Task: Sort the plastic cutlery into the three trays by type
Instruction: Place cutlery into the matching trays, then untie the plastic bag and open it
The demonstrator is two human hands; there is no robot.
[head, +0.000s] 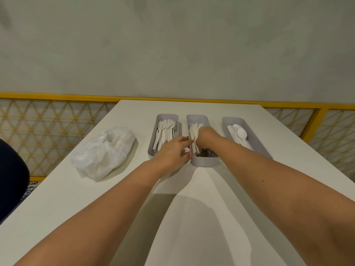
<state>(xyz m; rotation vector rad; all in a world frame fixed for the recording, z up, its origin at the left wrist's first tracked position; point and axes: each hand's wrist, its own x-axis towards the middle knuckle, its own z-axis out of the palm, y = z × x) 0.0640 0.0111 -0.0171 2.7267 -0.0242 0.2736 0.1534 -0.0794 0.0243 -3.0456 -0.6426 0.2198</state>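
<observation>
Counter: we see a white counter point(278, 135) carrying three grey trays side by side, with a plastic bag to their left.
Left tray: the left tray point(151, 150) holds white forks point(166, 131), lying lengthwise with their prongs at the far end.
Middle tray: the middle tray point(205, 162) holds a bundle of white knives point(193, 135), pressed together along its left side. The near end of this tray looks dark, and we cannot make out what lies there.
Right tray: the right tray point(255, 139) holds white spoons point(241, 133), bowls toward the far end, and stands a little apart from the middle one.
Right hand: our right hand point(206, 136) is down inside the middle tray. Its fingers are curled round the knives and grip the bundle, which sticks out on the hand's left side.
Left hand: our left hand point(172, 152) lies over the near end of the left tray and the gap beside it. Its fingers reach fairly straight to the knives and the tips meet the bundle. A white sliver shows by the thumb, but we cannot tell whether these fingers are pinching anything.
Bag: a knotted white plastic bag point(103, 152) lies on the counter, well apart from the trays.
Behind: a yellow railing point(57, 96) with lattice panels runs under a grey wall point(172, 45).
</observation>
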